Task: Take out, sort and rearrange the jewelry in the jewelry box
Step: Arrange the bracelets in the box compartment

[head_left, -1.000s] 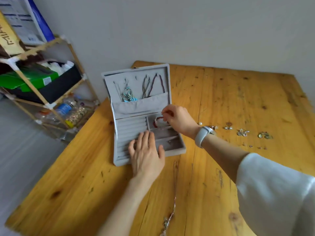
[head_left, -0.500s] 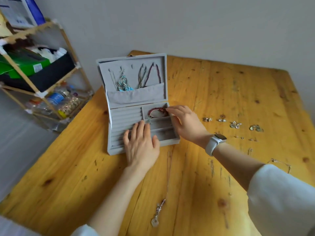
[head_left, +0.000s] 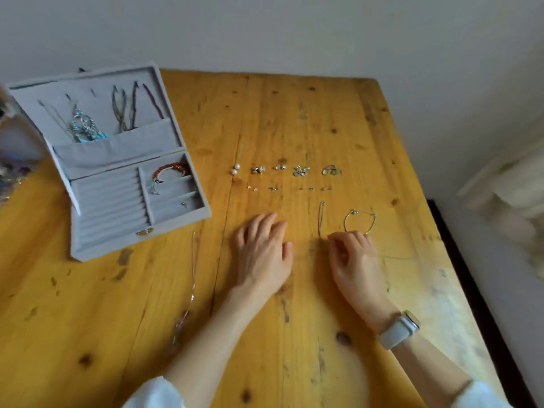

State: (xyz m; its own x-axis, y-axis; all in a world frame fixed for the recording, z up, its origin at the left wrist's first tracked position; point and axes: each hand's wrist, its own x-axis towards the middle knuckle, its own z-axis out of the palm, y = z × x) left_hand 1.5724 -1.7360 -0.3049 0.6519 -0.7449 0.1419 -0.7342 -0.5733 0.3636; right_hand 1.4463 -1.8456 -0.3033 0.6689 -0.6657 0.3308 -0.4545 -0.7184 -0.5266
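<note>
- Head view, only camera.
- Right hand (head_left: 354, 262): fingers curled, tips together at the table just below a thin straight silver chain (head_left: 321, 219). Looks like a pinch on the chain's near end, but contact is too small to confirm.
- Left hand (head_left: 263, 254): flat, palm down on the wood, fingers straight, holding nothing.
- Key relation: chain runs straight away from the right fingertips, long axis pointing toward the far edge. Right hand is clearly the nearer one; left sits just beside, across a gap.
- Thin gold-toned wire bangle (head_left: 359, 221) lies just beyond the right hand, to the outer side of the chain, apart from it.
- Beyond both hands: row of small silver earrings and a white pearl pair (head_left: 235, 169), a second row of tiny studs nearer.
- Grey velvet jewelry box (head_left: 112, 201), lid open, well off to the left hand's outer side; red beaded bracelet (head_left: 169, 169) in its top compartment, necklaces hanging in the lid.
- Long pendant necklace (head_left: 192, 278) lies between box and left forearm.
- Surface: yellow knotty pine table (head_left: 294, 113), against a plain white wall.
- Judgement: chain is being straightened; box is far from emptied.
</note>
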